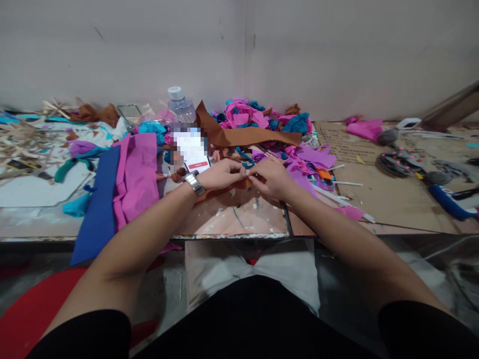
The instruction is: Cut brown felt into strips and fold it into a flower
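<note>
Fingertip to fingertip, my left hand (220, 177) and my right hand (275, 178) meet above the middle of the table, both in a pinch. Between and under them runs a strip of brown crepe paper (242, 185), its edge partly hidden by my fingers. A wider length of brown crepe paper (258, 136) lies just behind my hands. A phone with a lit screen (190, 149) rests behind my left wrist, which wears a metal watch (195, 183). Purple crepe paper (301, 178) lies beside my right hand.
A capped plastic bottle (182, 105) stands behind the phone. Crumpled pink and teal paper (250, 115) is heaped near the wall. Pink sheets (140, 169) and a blue sheet (99, 204) lie left, the blue hanging over the table edge. Cardboard (359, 184) and blue-handled tool (451, 202) lie right.
</note>
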`<state>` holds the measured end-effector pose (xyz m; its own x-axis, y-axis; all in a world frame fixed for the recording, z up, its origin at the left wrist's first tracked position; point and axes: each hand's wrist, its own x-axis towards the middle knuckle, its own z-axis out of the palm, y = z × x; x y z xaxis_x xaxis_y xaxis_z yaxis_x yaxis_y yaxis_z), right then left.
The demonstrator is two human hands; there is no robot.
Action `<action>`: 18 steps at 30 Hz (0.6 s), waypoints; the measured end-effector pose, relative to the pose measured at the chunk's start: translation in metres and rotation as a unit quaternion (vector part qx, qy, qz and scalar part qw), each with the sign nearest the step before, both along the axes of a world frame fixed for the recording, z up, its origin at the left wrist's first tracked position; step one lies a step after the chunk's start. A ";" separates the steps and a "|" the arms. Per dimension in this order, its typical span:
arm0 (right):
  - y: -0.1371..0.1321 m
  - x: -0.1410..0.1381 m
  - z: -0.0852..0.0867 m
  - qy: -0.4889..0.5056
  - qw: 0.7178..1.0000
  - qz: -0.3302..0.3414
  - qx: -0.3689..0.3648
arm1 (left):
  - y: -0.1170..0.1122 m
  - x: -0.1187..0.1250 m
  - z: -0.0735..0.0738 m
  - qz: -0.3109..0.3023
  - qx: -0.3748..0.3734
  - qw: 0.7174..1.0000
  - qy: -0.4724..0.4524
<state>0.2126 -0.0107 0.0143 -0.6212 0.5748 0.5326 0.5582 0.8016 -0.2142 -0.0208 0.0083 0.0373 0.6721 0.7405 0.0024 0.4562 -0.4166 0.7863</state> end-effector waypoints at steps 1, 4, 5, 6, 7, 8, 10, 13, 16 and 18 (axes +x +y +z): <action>0.000 0.000 0.000 0.000 1.000 0.000 -0.002 | 0.000 0.000 0.000 0.000 -0.001 1.000 0.000; 0.000 0.000 0.000 0.003 1.000 0.001 -0.010 | 0.000 0.000 -0.001 0.000 -0.002 1.000 0.003; 0.000 0.000 0.000 0.006 1.000 0.000 -0.011 | 0.000 0.000 -0.001 -0.001 -0.001 1.000 0.004; 0.000 0.000 0.000 0.009 1.000 0.000 -0.012 | 0.000 -0.001 0.000 -0.003 0.001 1.000 0.005; -0.001 0.000 0.000 0.012 1.000 0.000 -0.011 | 0.000 -0.001 0.000 -0.004 0.004 1.000 0.007; -0.001 -0.001 0.000 0.015 1.000 0.001 -0.009 | 0.000 -0.001 0.001 -0.004 0.007 1.000 0.010; -0.001 -0.001 0.001 0.018 1.000 0.002 -0.005 | -0.001 0.000 0.002 -0.001 0.017 1.000 0.018; 0.000 -0.001 0.000 0.019 1.000 0.001 -0.009 | -0.004 0.000 0.004 0.003 0.034 0.999 0.028; 0.001 0.000 0.000 0.022 0.999 -0.004 -0.029 | -0.006 0.002 0.006 0.003 0.075 0.997 0.035; 0.002 0.000 -0.001 0.031 0.999 -0.003 -0.038 | -0.008 0.003 0.007 0.005 0.106 0.993 0.042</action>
<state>0.2129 -0.0088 0.0136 -0.5854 0.6187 0.5240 0.5469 0.7784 -0.3082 -0.0182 0.0007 0.0440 0.6693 0.7357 0.1038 0.5215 -0.5646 0.6397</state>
